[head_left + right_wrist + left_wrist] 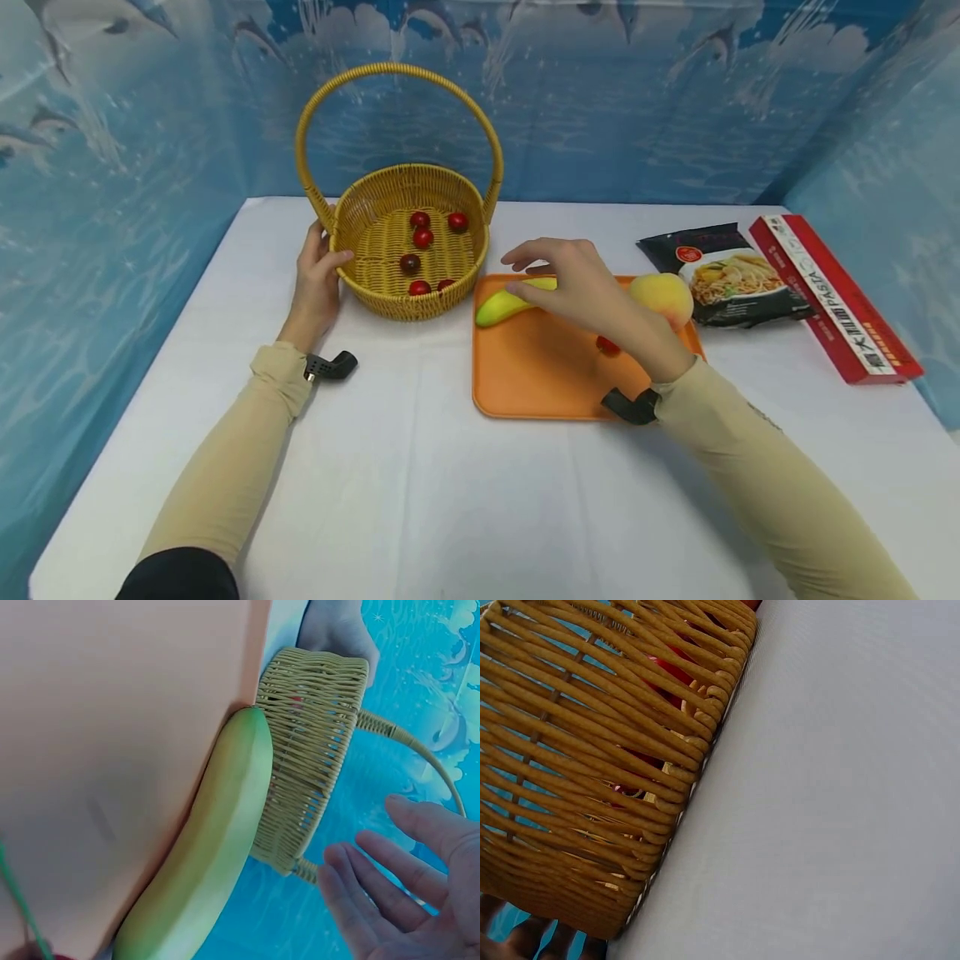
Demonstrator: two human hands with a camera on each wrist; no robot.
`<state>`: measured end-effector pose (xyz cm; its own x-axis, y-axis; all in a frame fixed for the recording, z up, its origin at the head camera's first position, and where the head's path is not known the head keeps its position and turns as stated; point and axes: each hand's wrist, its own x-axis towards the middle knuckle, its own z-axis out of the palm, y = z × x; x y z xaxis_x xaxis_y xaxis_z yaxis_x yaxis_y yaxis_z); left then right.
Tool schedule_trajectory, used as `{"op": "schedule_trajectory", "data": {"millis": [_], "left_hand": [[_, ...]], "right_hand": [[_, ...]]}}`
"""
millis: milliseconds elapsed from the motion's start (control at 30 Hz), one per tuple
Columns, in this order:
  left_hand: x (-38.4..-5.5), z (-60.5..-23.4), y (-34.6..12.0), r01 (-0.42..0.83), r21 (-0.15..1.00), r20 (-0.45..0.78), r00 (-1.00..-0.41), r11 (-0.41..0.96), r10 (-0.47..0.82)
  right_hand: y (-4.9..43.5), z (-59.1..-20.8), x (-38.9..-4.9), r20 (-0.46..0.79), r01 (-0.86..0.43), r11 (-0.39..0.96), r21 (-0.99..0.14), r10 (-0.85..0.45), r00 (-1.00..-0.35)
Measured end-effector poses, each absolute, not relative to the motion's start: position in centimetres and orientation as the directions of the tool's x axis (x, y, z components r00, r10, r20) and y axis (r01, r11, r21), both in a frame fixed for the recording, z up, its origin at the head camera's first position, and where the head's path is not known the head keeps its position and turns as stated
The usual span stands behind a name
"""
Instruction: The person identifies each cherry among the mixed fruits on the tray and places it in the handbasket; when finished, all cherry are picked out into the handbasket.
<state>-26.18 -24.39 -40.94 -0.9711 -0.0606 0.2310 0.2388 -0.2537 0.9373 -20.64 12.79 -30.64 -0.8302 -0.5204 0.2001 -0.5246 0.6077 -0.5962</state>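
Note:
My left hand [317, 279] grips the left rim of a yellow woven basket [411, 310], thumb over the edge and fingers outside. Several dark red cherries [423, 238] lie in the basket; some show through the weave in the left wrist view, where the basket wall [592, 742] fills the upper left. My right hand [573, 279] hovers over an orange tray [540, 392], holding nothing, its fingers apart and gently bent. Beneath it lies a yellow-green banana [501, 308] along the tray's far edge. The right wrist view shows the banana [206, 840] apart from the fingers.
A peach [663, 298] and a small red fruit [607, 346], partly behind my right wrist, are on the tray. Right of it lie a black noodle packet [731, 279] and a red pasta box [840, 304]. The basket's tall arched handle [401, 68] rises above its rim.

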Motion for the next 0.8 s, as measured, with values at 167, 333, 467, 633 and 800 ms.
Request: {"op": "schedule_trajectory", "data": {"millis": [167,333,467,633,800], "left_hand": [[-26.0,-41.0,-24.8,0.239,0.940,0.231,-0.971,-0.243,-0.063],[-26.0,-41.0,-24.7,0.233,0.941,0.226,-0.973,-0.246,-0.058],[-26.1,-40.9,-24.6,0.235,0.941,0.228,-0.972,-0.244,-0.056],[-26.2,-40.8,-24.4,0.230,0.942,0.224,-0.973,-0.243,-0.052],[-26.3,-40.7,-24.5,0.235,0.943,0.229,-0.972,-0.236,-0.051]], "right_hand": [[13.5,-30.4,-19.8,0.210,-0.531,0.605,-0.594,-0.521,-0.827],[14.6,-30.5,-18.9,0.200,-0.511,0.631,-0.584,-0.497,-0.844],[16.0,-30.9,-18.0,0.226,-0.511,0.653,-0.559,-0.473,-0.852],[17.8,-31.2,-16.9,0.231,-0.499,0.680,-0.537,-0.450,-0.862],[19.1,-31.5,-16.1,0.213,-0.478,0.699,-0.532,-0.436,-0.874]]}}
